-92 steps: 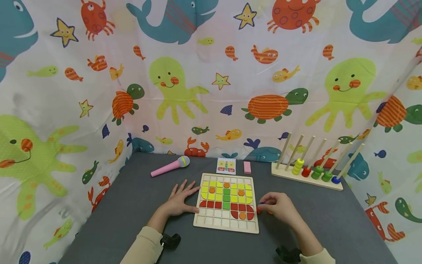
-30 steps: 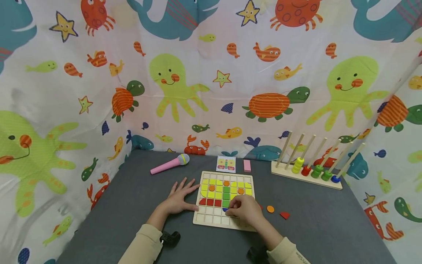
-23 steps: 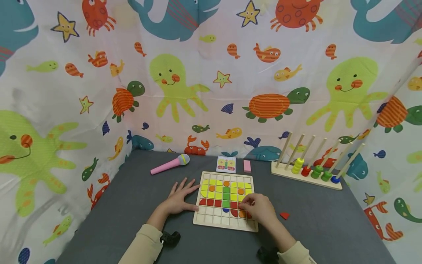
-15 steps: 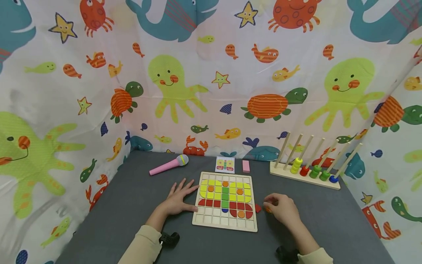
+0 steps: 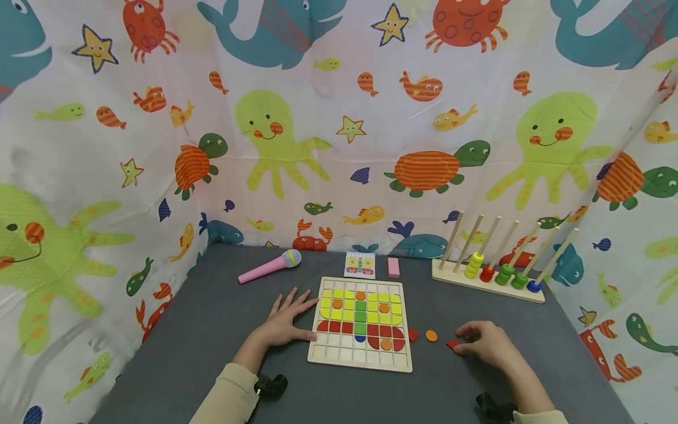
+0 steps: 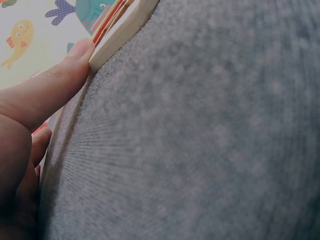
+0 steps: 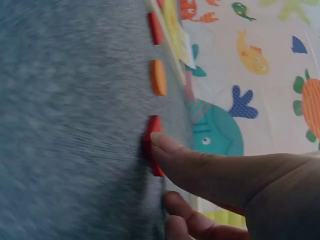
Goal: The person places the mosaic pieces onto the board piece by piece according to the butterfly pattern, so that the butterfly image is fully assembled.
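Observation:
A wooden grid board (image 5: 339,355) lies on the table with yellow, orange, green, red and blue flat pieces set in a butterfly-like pattern. My left hand (image 5: 281,324) rests at its left edge, fingers spread, the thumb touching the rim, as the left wrist view also shows. To the right of the board are a red piece (image 5: 412,334) and an orange disc (image 5: 431,335). Farther right, the thumb of my right hand (image 5: 489,344) touches another red piece (image 7: 154,150), which lies on the table. My right fingers are bent, apart from that piece.
Behind the board lie a picture card (image 5: 360,265) with a similar pattern and a pink block (image 5: 394,267). A pink toy microphone (image 5: 269,268) is at the back left. At the back right stands a peg rack (image 5: 487,282) with colored rings.
My right hand placed a blue piece below the green column, then went back right past the orange disc to the far red piece. The left hand stayed at the board's edge.

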A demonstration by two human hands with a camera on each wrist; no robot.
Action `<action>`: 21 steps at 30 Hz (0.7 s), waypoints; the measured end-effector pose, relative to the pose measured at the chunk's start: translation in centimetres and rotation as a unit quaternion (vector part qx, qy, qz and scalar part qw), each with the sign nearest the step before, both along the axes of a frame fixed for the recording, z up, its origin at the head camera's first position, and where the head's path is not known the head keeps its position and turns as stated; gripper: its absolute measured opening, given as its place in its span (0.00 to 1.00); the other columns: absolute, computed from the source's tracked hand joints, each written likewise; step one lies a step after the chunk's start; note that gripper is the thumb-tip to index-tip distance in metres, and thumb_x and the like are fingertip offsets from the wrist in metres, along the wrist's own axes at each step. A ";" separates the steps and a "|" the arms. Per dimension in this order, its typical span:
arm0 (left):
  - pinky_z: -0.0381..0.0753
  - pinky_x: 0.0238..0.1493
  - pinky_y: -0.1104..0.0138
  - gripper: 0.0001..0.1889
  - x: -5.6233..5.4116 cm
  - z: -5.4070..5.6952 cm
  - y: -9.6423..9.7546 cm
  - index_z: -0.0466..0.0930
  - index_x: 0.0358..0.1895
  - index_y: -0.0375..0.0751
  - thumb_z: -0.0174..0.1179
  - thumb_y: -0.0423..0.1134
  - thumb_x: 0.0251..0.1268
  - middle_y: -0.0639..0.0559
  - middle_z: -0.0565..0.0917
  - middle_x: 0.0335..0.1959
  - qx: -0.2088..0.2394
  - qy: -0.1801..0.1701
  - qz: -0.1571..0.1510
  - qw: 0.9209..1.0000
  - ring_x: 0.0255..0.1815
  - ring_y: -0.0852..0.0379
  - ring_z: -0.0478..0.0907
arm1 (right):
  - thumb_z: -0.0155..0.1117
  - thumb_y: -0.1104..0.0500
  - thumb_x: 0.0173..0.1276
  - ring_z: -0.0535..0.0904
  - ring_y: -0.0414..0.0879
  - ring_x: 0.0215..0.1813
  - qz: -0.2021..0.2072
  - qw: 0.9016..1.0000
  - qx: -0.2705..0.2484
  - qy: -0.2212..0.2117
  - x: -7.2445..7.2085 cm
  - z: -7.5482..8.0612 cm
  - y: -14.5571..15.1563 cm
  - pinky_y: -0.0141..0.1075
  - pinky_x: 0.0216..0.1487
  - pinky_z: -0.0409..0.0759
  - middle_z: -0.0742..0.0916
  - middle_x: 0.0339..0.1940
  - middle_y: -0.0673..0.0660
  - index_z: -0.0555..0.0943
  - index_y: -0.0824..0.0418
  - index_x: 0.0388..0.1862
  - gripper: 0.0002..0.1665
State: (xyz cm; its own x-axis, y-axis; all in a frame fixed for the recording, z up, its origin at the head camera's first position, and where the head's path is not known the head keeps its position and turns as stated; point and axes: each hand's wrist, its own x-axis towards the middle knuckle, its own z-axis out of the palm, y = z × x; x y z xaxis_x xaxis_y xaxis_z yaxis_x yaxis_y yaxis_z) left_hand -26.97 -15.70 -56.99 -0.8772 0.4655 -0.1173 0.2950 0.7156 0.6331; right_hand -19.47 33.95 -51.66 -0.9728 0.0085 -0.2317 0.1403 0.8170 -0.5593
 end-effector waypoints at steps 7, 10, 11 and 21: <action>0.21 0.77 0.40 0.51 0.0 -0.1 -0.1 0.58 0.79 0.66 0.69 0.71 0.49 0.56 0.49 0.84 0.006 -0.001 -0.003 1.000 0.85 0.44 0.29 | 0.78 0.53 0.60 0.77 0.43 0.35 0.011 1.000 0.007 0.010 -0.1 -0.8 -1.0 0.39 0.37 0.73 0.86 0.32 0.49 0.85 0.57 0.37 0.13; 0.21 0.77 0.41 0.52 0.1 0.0 -0.1 0.58 0.79 0.66 0.69 0.71 0.49 0.56 0.49 0.84 0.006 -0.002 -0.002 1.000 0.85 0.45 0.29 | 0.77 0.56 0.61 0.76 0.44 0.34 0.008 1.000 0.008 0.018 -0.2 -0.7 -1.5 0.38 0.36 0.72 0.84 0.31 0.49 0.82 0.57 0.34 0.10; 0.21 0.77 0.41 0.52 0.1 0.0 -0.1 0.58 0.79 0.66 0.69 0.71 0.49 0.56 0.49 0.84 0.005 -0.002 -0.002 1.000 0.85 0.45 0.29 | 0.77 0.57 0.61 0.75 0.45 0.33 0.007 1.000 0.006 0.023 -0.2 -0.6 -1.7 0.38 0.34 0.71 0.84 0.30 0.50 0.82 0.57 0.34 0.10; 0.22 0.77 0.39 0.51 0.1 0.1 -0.1 0.58 0.79 0.65 0.69 0.71 0.50 0.56 0.49 0.84 0.001 -0.005 0.000 1.000 0.85 0.44 0.29 | 0.68 0.60 0.69 0.76 0.45 0.32 0.020 0.996 -0.031 0.081 -0.5 1.1 -5.5 0.36 0.30 0.75 0.88 0.39 0.54 0.86 0.59 0.53 0.14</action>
